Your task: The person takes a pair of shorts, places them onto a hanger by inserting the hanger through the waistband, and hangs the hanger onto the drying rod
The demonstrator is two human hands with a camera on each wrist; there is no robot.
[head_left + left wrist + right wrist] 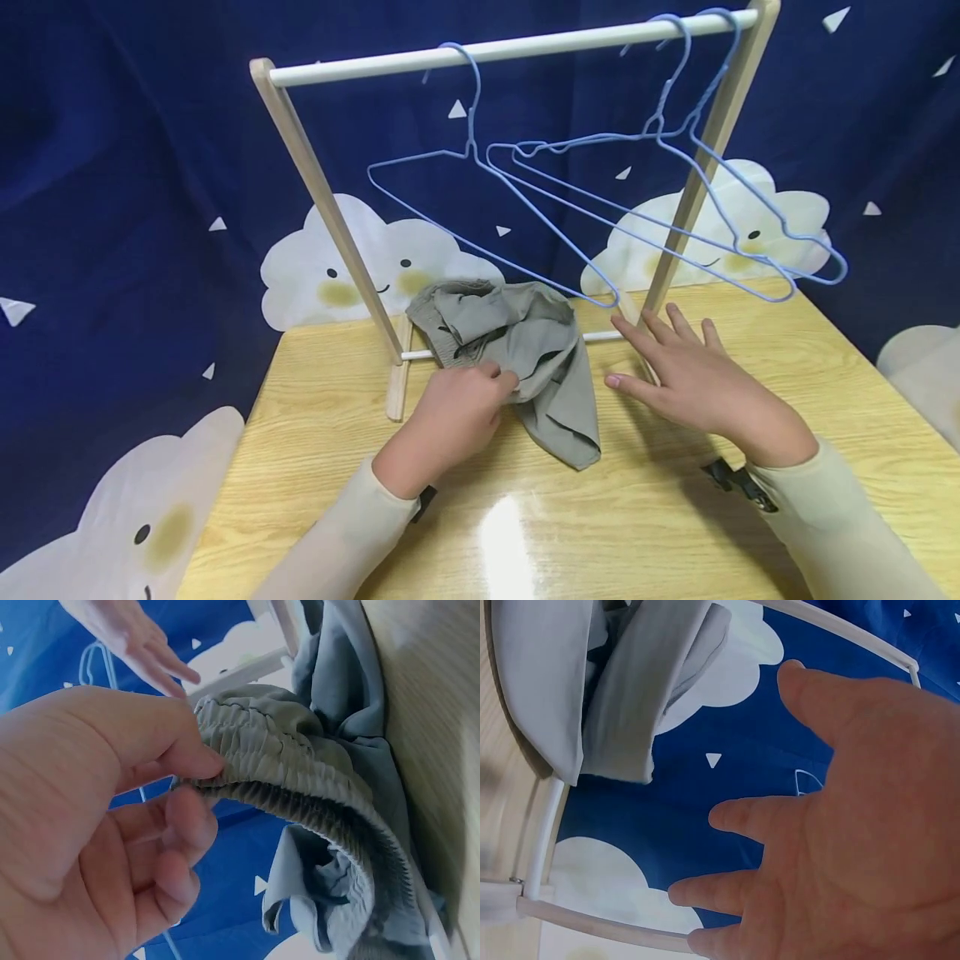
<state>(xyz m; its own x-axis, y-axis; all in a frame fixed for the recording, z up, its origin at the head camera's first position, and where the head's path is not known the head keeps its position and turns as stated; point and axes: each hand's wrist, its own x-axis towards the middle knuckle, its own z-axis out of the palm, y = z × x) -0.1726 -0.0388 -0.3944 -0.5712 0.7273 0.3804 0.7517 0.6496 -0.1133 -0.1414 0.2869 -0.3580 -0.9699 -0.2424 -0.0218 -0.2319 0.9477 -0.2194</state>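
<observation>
Grey-olive garment [536, 321]: thin, matte woven cloth, softly creased, bunched on the counter [315, 433] between the rack's feet, lower white rod [602, 336] partly covered. One flat panel was draped toward the near side, its end squared off. Waistband [262, 754] was ribbed in tight elastic gathers, its opening seen as a dark curved slot from the left wrist.

Waistband edge was pinched between thumb and forefinger of the left hand [461, 408]; other fingers were loosely bent, back of hand turned up, forearm angled in from lower left. Right hand [690, 379] was held apart from the cloth, just to its right, fingers and thumb spread wide, palm down. Hands were well apart. Both wrists were covered by pale sleeves [832, 492]; black strap [738, 485] was seen at the right cuff.

Rack was built of pale wooden uprights [327, 204] and a round white top rod [525, 47]. Thin blue hanger [472, 125] was hung left of centre, two more hangers [666, 86] near the right end. Counter was surfaced in glossy yellow wood grain. Navy fabric backdrop [150, 167] was printed with white clouds and small triangles.
</observation>
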